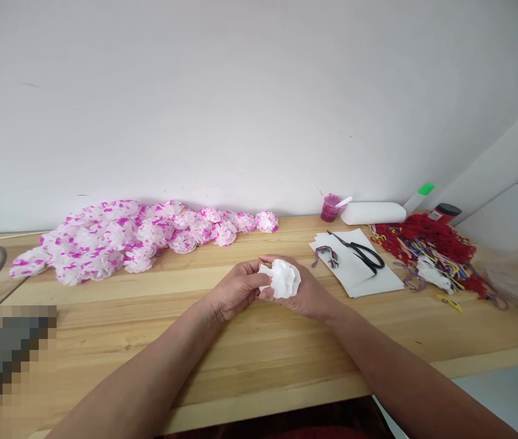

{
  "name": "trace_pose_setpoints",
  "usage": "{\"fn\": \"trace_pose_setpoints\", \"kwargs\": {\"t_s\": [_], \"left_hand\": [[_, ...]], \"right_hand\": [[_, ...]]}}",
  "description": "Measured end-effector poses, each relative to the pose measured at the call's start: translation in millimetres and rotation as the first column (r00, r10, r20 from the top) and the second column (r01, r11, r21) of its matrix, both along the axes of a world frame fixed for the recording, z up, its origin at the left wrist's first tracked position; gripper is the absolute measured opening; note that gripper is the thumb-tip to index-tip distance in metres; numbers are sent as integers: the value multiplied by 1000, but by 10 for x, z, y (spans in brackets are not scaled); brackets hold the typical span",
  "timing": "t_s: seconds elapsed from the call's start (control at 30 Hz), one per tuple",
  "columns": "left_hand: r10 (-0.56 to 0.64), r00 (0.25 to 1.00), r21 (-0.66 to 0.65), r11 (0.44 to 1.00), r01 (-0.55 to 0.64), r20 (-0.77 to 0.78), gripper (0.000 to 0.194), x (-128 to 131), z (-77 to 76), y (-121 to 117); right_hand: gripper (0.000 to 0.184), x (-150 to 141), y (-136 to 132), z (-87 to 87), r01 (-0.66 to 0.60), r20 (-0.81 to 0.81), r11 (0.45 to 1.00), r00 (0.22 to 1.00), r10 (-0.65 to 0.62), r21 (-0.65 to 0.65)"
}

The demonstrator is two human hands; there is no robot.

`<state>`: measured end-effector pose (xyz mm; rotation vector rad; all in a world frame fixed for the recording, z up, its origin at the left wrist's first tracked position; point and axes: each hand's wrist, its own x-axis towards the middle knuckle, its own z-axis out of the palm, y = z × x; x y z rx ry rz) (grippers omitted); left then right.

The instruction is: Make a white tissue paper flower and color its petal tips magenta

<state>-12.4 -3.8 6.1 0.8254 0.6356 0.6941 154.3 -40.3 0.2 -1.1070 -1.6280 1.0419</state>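
A white tissue paper flower [286, 279] is held between my two hands, just above the wooden table. My left hand [241, 285] pinches its left edge with thumb and fingers. Behind and to the right of it, my right hand [310, 294] is closed around its base, most of its fingers hidden by the ruffled paper. Along the wall at the left lies a heap of white paper flowers with magenta-stained petals [99, 244]. One single dyed flower [267, 222] sits at the right end of that row.
Black-handled scissors [364, 255] lie on white paper sheets [348, 277] at the right. Near the wall stand a cup of magenta liquid [331, 208], a white rounded object [373, 213] and a green-capped bottle [418, 198]. Red and multicoloured yarn [442, 244] is piled beside a dark-lidded jar [444, 213].
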Motion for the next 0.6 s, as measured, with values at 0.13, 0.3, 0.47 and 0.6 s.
{"fn": "trace_pose_setpoints", "kwargs": {"t_s": [0.13,0.3,0.47,0.6], "left_hand": [[13,998,26,1000,-12,-56,20,28,-23,-13],[67,993,83,995,-59,-94,23,12,-51,10],[52,998,-3,999,-52,-26,18,-35,-24,59],[45,998,-37,998,-43,38,19,-55,-6,90]], "right_hand": [[66,-33,0,7,47,56,999,997,-48,9],[56,-67,-37,63,80,45,996,996,-82,42],[96,-2,-7,0,42,-71,999,997,-41,14],[74,27,45,-28,17,21,1000,1000,-17,9]]}}
